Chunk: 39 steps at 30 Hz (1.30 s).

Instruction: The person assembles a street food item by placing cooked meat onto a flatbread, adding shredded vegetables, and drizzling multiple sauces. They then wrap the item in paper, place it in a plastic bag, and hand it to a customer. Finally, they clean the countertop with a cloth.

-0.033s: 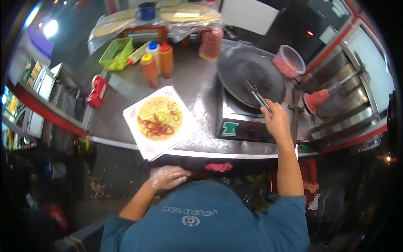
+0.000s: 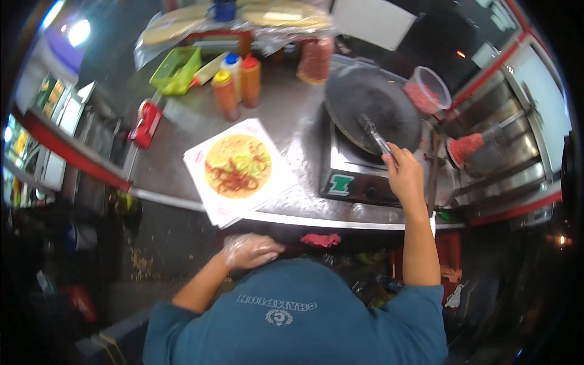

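Note:
My right hand (image 2: 405,173), bare, grips a pair of metal tongs (image 2: 378,140). The tongs' dark tips lie over the surface of a round black pan (image 2: 365,97), which sits on a steel gas stove (image 2: 356,161). In front of my body, below the counter's edge, is my left hand (image 2: 252,250) in a thin clear plastic glove. Its fingers are loosely curled together, with nothing visible in them. Beyond it on the counter, a round flatbread (image 2: 234,146) topped with shredded greens and reddish-brown strips lies on white paper sheets (image 2: 264,137).
Squeeze bottles (image 2: 250,82) stand at the back beside a green basket (image 2: 176,70). Stacked flatbreads (image 2: 176,27) lie farther back near a blue mug (image 2: 224,10). A tub of pink shreds (image 2: 424,91) is behind the pan. A red tape dispenser (image 2: 146,125) stands at left.
The view has shifted slightly, so the counter things appear a little farther right. My right hand keeps its grip on the tongs over the pan; the left stays low by my body.

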Tool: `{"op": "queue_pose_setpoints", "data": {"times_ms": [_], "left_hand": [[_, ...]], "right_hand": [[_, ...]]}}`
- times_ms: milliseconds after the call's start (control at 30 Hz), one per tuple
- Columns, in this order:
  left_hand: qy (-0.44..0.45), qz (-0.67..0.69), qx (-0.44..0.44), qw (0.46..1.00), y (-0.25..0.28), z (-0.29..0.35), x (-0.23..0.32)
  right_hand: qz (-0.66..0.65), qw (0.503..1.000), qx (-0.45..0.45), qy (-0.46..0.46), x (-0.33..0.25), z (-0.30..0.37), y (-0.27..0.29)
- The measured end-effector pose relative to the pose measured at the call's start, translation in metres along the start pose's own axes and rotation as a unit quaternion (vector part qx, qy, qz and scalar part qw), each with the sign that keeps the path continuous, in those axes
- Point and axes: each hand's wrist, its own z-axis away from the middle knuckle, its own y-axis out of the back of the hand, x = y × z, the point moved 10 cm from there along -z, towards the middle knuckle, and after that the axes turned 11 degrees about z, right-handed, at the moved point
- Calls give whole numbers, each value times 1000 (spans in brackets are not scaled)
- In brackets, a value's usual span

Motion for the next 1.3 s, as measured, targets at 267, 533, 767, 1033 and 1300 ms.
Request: {"op": "queue_pose_setpoints", "data": {"times_ms": [267, 533, 767, 1033, 1300], "left_hand": [[-62, 107, -175, 977, -34, -74, 28], [106, 65, -152, 981, -13, -63, 7], [374, 52, -126, 917, -32, -28, -25], [356, -43, -173, 917, -60, -112, 18], [408, -13, -85, 909, -72, -112, 34]], "right_hand": [[-149, 978, -124, 70, -150, 74, -109], [-333, 925, 38, -182, 52, 61, 5], [-232, 901, -76, -358, 314, 35, -73], [-16, 979, -85, -187, 273, -38, -127], [-143, 938, -156, -275, 332, -71, -144]]}}
